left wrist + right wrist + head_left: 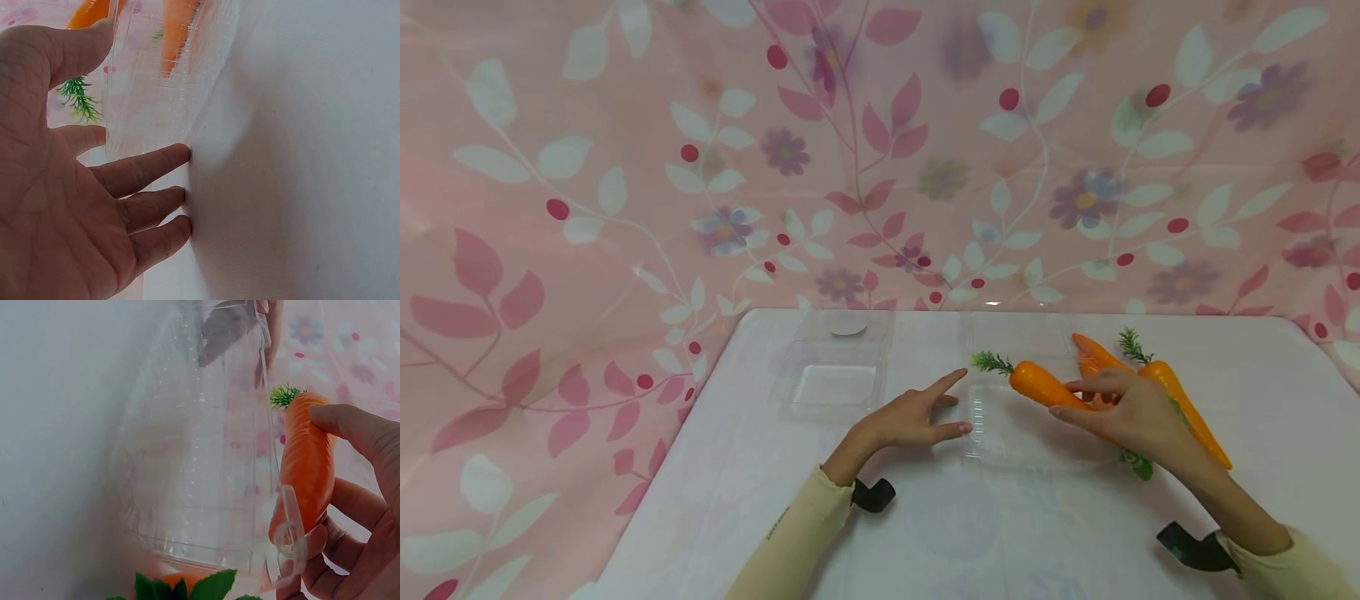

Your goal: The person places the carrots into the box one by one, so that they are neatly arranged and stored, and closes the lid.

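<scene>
In the head view my right hand (1138, 412) holds an orange toy carrot (1039, 383) with a feathery green top over a clear plastic box (1000, 446). The right wrist view has the thumb on one side of this carrot (309, 456) and fingers on the other, close beside the box's rim. My left hand (913, 417) is at the box's left edge, fingers spread and fairly straight. In the left wrist view its thumb and forefinger meet the box wall (134, 119), and the other fingertips rest on the white tabletop.
Right of the box lie more toy carrots, one with a feathery top (1195, 417) and one further back (1093, 354). Broad green leaves (1138, 464) show under my right hand. A second clear box (835, 387) stands open at left. A flowered pink cloth (880, 167) hangs behind.
</scene>
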{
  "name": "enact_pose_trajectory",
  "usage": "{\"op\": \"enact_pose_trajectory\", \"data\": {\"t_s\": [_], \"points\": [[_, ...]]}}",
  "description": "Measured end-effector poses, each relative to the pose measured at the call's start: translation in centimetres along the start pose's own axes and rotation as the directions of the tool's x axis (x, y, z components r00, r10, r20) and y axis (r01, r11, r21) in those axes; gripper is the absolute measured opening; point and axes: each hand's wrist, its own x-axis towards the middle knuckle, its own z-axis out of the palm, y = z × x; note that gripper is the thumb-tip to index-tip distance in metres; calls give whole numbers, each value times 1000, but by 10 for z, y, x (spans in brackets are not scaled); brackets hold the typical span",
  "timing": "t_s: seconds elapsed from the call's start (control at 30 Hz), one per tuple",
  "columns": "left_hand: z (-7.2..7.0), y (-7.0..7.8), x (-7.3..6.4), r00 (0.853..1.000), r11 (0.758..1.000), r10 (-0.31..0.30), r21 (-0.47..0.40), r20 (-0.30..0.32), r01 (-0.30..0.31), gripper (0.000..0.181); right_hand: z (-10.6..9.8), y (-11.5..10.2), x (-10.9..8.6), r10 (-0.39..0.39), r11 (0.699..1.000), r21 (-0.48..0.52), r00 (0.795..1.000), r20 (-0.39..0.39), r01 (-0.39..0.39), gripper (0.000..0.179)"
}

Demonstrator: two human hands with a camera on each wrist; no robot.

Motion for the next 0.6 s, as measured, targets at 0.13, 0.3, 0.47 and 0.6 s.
{"op": "enact_pose_trajectory", "data": {"t_s": [0.13,0.3,0.47,0.6], "points": [[0,0,0,1000,1000,4,-1,0,-4,86,6,0,0,-19,1000,-15,1000,15,20,49],[-1,1,-1,1000,1000,12,7,-2,-12,86,8,-1,-2,-22,999,-28,999,46,23,51],[-1,2,-2,1000,1000,9,12,-3,-9,86,10,-2,-2,-14,999,-42,997,82,17,53],[-1,2,-1,1000,1000,-2,12,-1,2,85,14,-2,-1,11,997,-73,994,107,-3,54]]}}
